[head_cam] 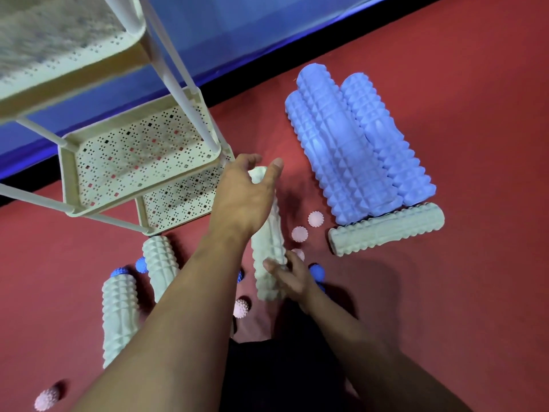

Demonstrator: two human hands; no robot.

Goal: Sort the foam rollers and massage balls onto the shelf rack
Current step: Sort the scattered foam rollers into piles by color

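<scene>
Pale green foam roller (269,233) stands nearly on end over the red floor (445,292), just right of the shelf rack (71,162). Left hand (243,197) wraps its far end with fingers loosely curled; right hand (289,275) cups its near end, fingers half spread.

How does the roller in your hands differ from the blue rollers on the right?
The held roller is pale green; the blue rollers are lavender-blue. It is slimmer and single, gripped by the left hand and right hand; they lie stacked, untouched, on the floor. Both have ridged surfaces.
</scene>
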